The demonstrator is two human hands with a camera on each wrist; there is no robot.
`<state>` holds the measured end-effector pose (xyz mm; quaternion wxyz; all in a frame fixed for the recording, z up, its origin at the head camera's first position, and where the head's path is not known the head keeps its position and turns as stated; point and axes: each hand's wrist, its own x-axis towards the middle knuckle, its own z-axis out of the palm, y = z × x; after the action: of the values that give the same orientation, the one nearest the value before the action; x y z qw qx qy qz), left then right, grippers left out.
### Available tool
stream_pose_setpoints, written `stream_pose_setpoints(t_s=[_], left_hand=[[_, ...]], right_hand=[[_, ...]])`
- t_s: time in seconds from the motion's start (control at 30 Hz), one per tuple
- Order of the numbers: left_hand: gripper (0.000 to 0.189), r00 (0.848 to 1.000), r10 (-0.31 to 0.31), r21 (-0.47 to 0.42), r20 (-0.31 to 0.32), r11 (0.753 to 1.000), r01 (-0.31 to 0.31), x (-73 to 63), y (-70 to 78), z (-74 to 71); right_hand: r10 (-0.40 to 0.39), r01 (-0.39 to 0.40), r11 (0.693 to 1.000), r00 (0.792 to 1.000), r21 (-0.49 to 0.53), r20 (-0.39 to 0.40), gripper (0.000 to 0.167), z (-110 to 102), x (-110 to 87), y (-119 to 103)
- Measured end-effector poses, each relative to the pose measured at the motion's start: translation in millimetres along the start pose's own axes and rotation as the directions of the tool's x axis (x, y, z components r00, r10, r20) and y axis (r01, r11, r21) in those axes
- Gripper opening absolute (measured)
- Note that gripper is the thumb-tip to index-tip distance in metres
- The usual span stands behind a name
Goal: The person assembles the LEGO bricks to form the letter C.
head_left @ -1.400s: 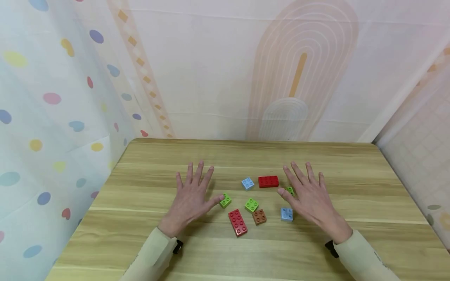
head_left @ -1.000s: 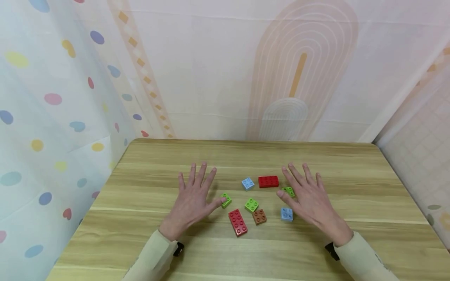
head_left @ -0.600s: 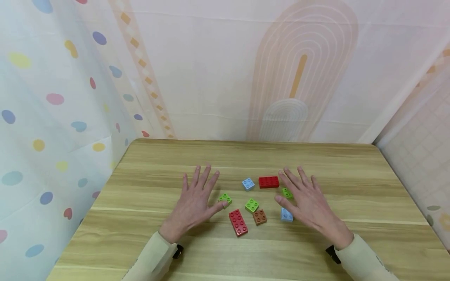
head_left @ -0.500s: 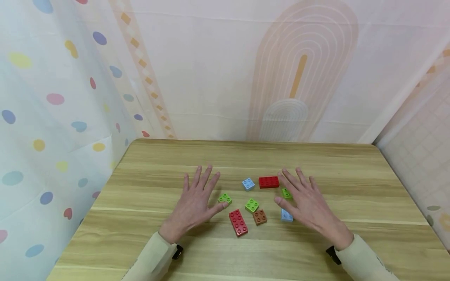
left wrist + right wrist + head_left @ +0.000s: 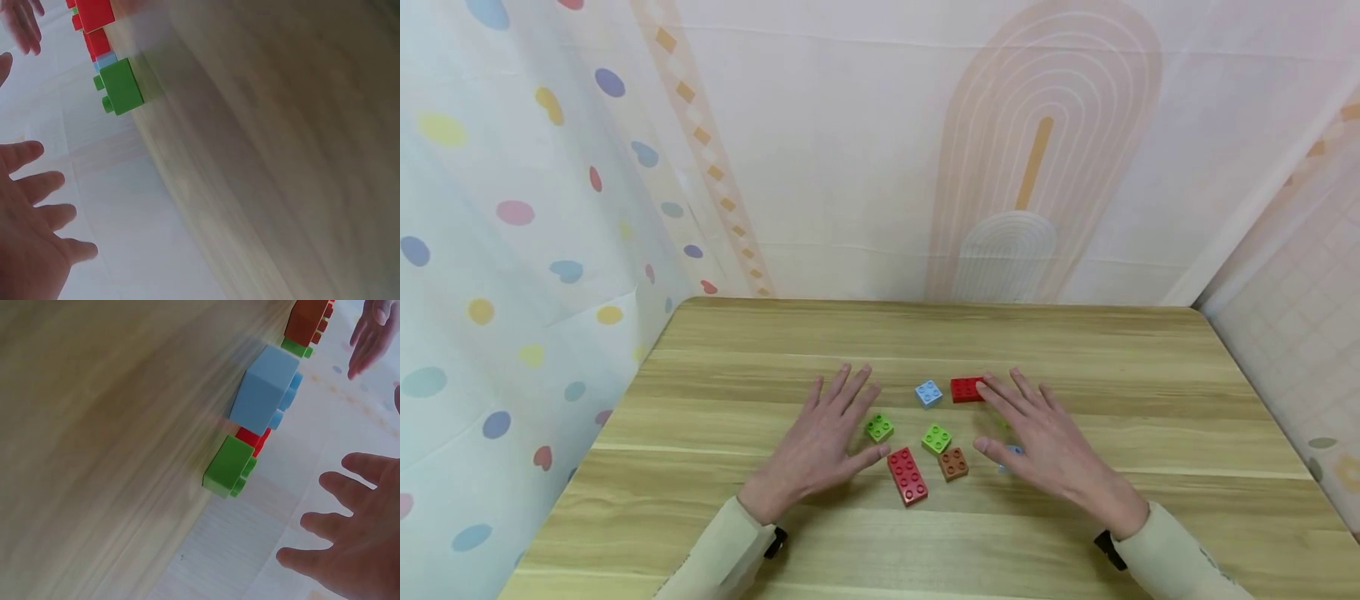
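Observation:
My left hand (image 5: 820, 450) hovers palm down with fingers spread, left of a green brick (image 5: 880, 427); its thumb tip lies by the near red brick (image 5: 907, 477). In the left wrist view that green brick (image 5: 122, 87) stands apart from the fingers. My right hand (image 5: 1052, 446), also spread and holding nothing, hangs over a blue brick (image 5: 265, 390) and another green brick (image 5: 230, 464), both mostly hidden from the head view. Its index fingertip overlaps the far red brick (image 5: 966, 390). Between the hands lie a blue brick (image 5: 928, 393), a green brick (image 5: 937, 438) and a brown brick (image 5: 953, 464).
The bricks rest loose, studs up, on a wood-grain table (image 5: 880, 550). A pale patterned curtain (image 5: 842, 150) hangs behind the table's far edge, with more curtain at both sides. Light sleeves and dark wrist straps show at both wrists.
Both hands have drifted inward and slightly toward the person. My left thumb has left the green brick uncovered, while my right hand now covers more of the right-hand bricks. The bricks stay put.

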<state>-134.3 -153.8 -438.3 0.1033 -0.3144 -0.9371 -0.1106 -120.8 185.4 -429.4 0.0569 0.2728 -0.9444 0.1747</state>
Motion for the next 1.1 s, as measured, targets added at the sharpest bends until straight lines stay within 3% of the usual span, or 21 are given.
stream_pose_setpoints(t_s=[0.2,0.4,0.6,0.87,1.1], left_hand=[[0.078,0.996,0.081,-0.023,0.034,0.996,-0.08,1.4,2.4,-0.2],[0.077,0.98,0.178,-0.038,0.087,0.984,-0.176,1.9,4.2,0.6],[0.078,0.958,0.236,-0.059,0.166,0.972,-0.229,2.8,8.9,1.4],[0.075,0.915,0.328,-0.047,0.236,0.944,-0.326,6.8,15.7,5.4],[0.059,0.882,0.371,-0.052,0.292,0.927,-0.372,9.1,17.5,9.8]], right_hand=[[-0.052,0.052,0.998,0.999,0.027,0.009,0.071,3,-0.4,-5],[-0.072,0.07,0.996,0.997,0.053,0.031,0.07,5,0.8,-10],[-0.102,0.098,0.994,0.992,0.057,0.068,0.07,8,1.2,-14],[-0.165,0.154,0.985,0.974,0.082,0.154,0.07,11,3.4,-17],[-0.225,0.22,0.974,0.954,0.047,0.196,0.061,14,6.2,-18]])
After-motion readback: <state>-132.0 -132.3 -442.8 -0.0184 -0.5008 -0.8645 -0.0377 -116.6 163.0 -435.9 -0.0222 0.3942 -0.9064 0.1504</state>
